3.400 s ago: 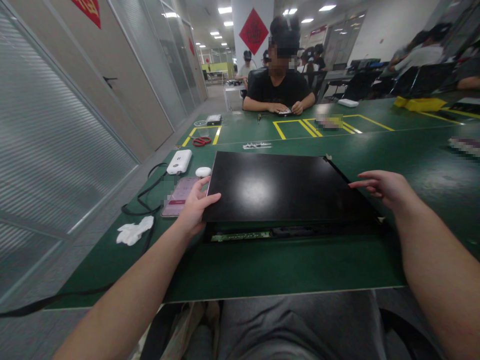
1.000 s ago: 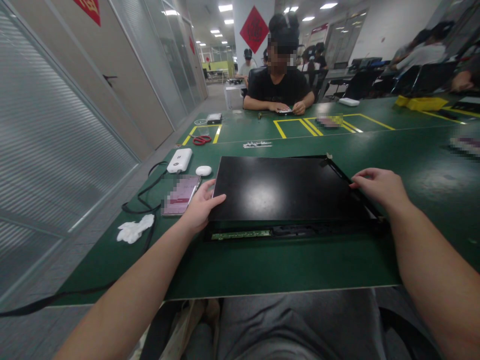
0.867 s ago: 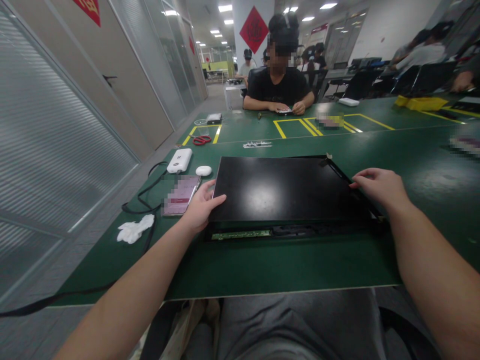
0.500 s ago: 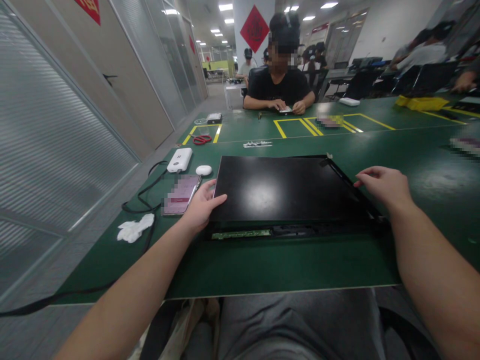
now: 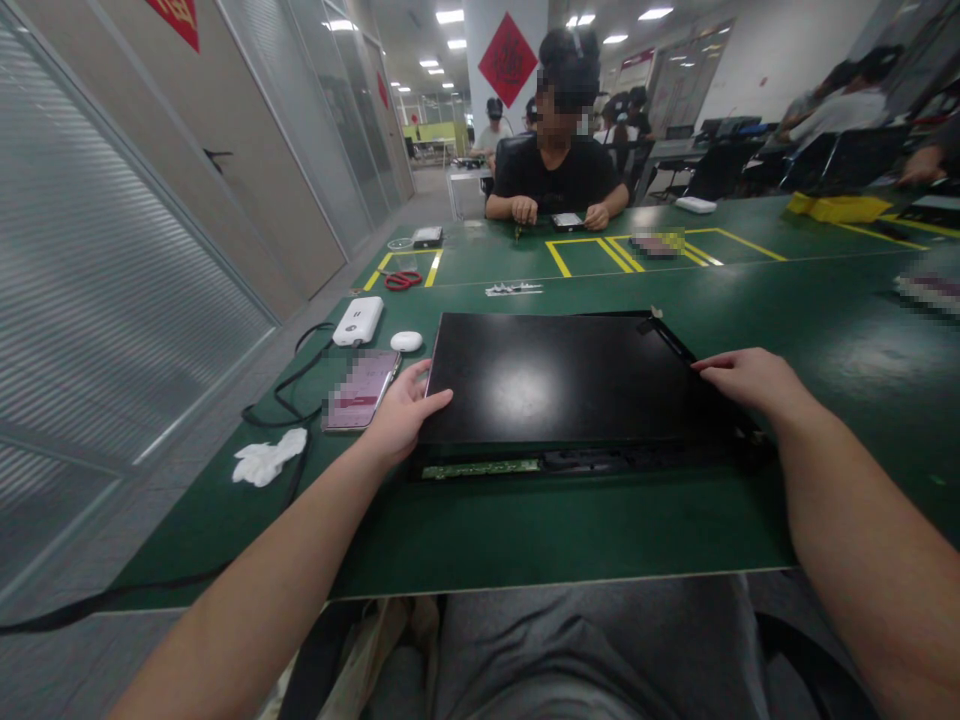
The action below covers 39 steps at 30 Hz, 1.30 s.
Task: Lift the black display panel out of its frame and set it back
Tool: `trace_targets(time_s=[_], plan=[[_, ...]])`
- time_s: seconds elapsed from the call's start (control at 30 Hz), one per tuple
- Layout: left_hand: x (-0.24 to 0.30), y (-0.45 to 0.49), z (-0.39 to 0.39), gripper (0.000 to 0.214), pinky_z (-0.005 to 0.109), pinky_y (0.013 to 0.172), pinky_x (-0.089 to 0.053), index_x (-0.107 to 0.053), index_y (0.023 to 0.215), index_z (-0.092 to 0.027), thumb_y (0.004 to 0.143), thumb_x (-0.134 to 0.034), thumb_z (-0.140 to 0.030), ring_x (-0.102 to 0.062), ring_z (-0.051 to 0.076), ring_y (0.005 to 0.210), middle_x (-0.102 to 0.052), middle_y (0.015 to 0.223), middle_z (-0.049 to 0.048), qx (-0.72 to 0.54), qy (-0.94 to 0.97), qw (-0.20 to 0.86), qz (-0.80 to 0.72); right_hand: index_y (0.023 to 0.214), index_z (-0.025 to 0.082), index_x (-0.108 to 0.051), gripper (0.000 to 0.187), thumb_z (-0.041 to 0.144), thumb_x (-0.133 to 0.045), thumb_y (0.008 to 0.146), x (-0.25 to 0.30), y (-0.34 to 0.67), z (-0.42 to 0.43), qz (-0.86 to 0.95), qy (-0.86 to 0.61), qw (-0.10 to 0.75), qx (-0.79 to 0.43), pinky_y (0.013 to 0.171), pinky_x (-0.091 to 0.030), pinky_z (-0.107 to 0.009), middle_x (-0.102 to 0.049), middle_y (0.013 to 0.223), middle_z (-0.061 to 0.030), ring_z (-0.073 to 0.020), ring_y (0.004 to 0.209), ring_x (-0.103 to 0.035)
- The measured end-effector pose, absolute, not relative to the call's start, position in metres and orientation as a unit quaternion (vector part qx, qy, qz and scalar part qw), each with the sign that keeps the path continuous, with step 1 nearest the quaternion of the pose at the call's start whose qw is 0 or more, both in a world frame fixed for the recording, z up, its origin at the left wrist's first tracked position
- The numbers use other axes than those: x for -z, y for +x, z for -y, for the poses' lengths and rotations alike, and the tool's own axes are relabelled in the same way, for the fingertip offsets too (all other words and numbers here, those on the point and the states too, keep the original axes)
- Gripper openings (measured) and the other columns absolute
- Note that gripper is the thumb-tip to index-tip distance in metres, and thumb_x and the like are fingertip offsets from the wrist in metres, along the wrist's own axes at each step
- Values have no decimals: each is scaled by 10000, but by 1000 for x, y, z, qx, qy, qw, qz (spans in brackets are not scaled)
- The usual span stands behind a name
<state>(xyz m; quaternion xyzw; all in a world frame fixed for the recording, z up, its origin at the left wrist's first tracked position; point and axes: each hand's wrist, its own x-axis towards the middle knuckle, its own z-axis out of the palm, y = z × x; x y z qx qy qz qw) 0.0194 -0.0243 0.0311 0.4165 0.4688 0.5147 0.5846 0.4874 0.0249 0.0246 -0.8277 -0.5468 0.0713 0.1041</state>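
Note:
A black screen panel lies on the green table in front of me, with a green circuit strip showing under its near edge. My left hand grips the panel's left edge, thumb on top. My right hand rests on the panel's right edge against the thin black frame, fingers stretched out and pressed together on top.
Left of the panel lie a phone, a white power bank, a white oval case, black cables and crumpled white tissue. Red scissors lie farther back. A person sits across the table.
The panel has been lowered from its raised tilt to lie almost flat. My right hand came down onto its right edge and now slides a little forward. The person opposite moved a hand aside.

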Motion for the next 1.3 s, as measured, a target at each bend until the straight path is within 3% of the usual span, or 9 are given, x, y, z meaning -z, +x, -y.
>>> trace_targets(time_s=[0.13, 0.27, 0.53, 0.83, 0.93, 1.1, 1.3], plan=[[-31, 20, 24, 774, 391, 879, -605, -468, 1350, -146, 661, -818, -102, -745, 266, 981, -770, 1047, 100, -513, 418, 590, -462, 950, 267, -832, 338, 196, -613, 702, -22, 489, -27, 547, -826, 108, -88, 737, -502, -328, -762, 983, -62, -232, 824, -657], [-30, 20, 24, 799, 368, 845, -612, -450, 1362, -139, 651, -810, -78, -751, 252, 951, -779, 1008, 83, -515, 412, 593, -461, 918, 228, -820, 366, 110, -583, 666, -23, 490, -26, 528, -818, 164, -156, 815, -500, -310, -760, 921, -56, -217, 861, -662], [-33, 21, 24, 729, 407, 910, -593, -504, 1314, -137, 651, -802, -81, -741, 276, 1004, -770, 1083, 113, -511, 421, 595, -456, 781, 222, -784, 317, 63, -571, 607, -26, 485, -24, 488, -812, 241, -212, 872, -498, -333, -760, 883, -57, -229, 889, -669], [-32, 19, 24, 765, 428, 923, -578, -520, 1329, -161, 632, -836, -161, -717, 290, 1049, -753, 1094, 113, -510, 438, 585, -455, 764, 216, -774, 165, 143, -650, 682, -26, 487, -24, 498, -808, 229, -214, 905, -479, -322, -754, 885, -46, -217, 909, -660], [-32, 15, 22, 701, 455, 1042, -507, -593, 1276, -168, 628, -855, -222, -636, 311, 1206, -698, 1239, 134, -514, 478, 543, -460, 773, 219, -773, 178, 129, -642, 692, -26, 486, -23, 495, -809, 227, -220, 880, -487, -313, -753, 881, -43, -213, 891, -661], [-26, 1, 15, 584, 505, 1195, -314, -711, 1125, -202, 581, -881, -329, -414, 359, 1422, -519, 1456, 128, -454, 575, 367, -573, 774, 221, -767, 196, 113, -639, 671, -25, 486, -23, 488, -810, 238, -219, 871, -493, -326, -747, 859, -40, -213, 857, -659], [-14, -7, 8, 583, 540, 1116, -397, -715, 1132, -183, 605, -848, -396, -488, 387, 1332, -482, 1451, 154, -380, 618, 334, -602, 751, 230, -751, 211, 103, -647, 619, -20, 490, -24, 477, -799, 278, -237, 934, -478, -352, -745, 849, -37, -218, 876, -657]])
